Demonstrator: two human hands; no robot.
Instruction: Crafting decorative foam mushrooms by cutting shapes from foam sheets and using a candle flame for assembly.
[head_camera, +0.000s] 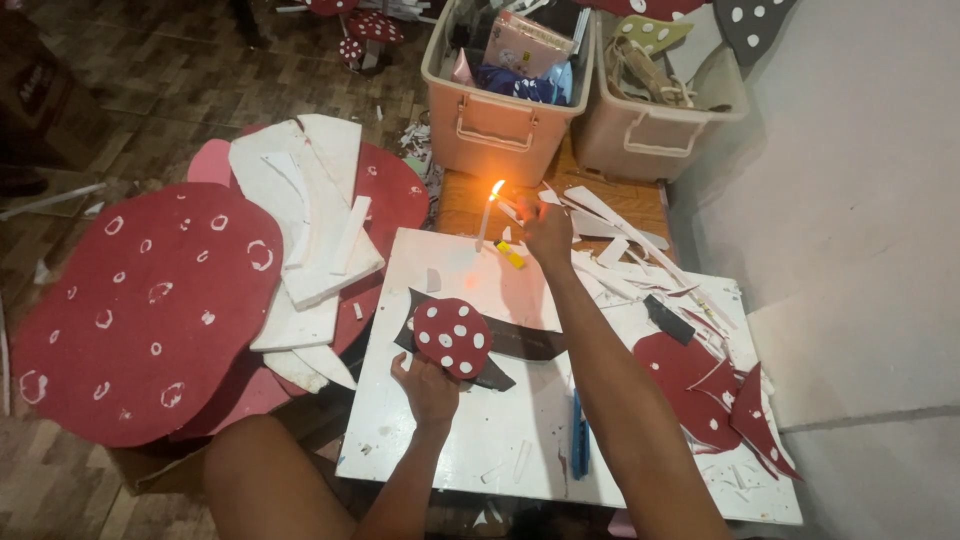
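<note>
A small red mushroom-cap cutout with white dots is held at frame centre over the white tabletop, pinched at its lower edge by the left hand. It is judged light, thin, stiff foam, easily dented; edge grip suits it. The right hand is closed near a lit candle, upper centre; what is held cannot be told

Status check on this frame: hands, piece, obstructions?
Left hand grips red spotted mushroom cap. Right hand at lit candle. Foam scraps beside flame.
</note>
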